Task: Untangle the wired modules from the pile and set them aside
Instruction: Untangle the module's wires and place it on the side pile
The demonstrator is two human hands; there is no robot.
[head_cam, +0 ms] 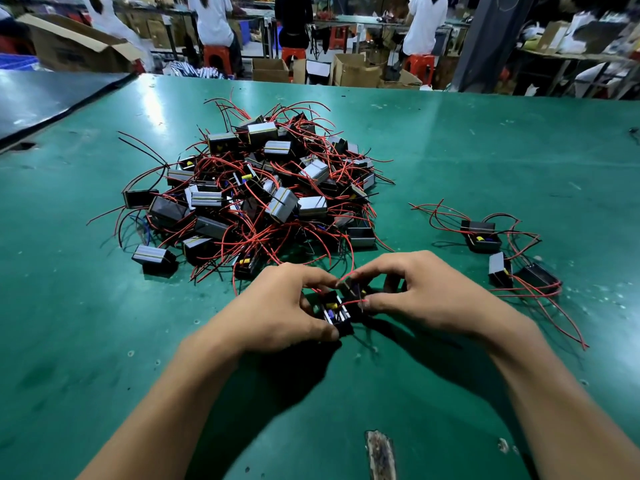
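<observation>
L hand [280, 306] has its fingers curled tight round a black open-top module [334, 315], thumb on the near end, yellow part inside. R hand [426, 292] is just right of it, pinching a red wire [349, 301] at the module. Pile [256, 192] of wired modules lies beyond the grip, slightly left. Three sorted modules [498, 254] lie well right of the grip on the green table [485, 150]. Any print is too small to read.

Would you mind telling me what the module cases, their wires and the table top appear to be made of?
Module cases: likely black moulded plastic, matte, some with a glossier grey face; rigid edges.
Wires: leads in red or black flexible insulation, probably plastic; they curl freely.
Table top: green mat, maybe rubber or vinyl; soft sheen, scuffs.
</observation>
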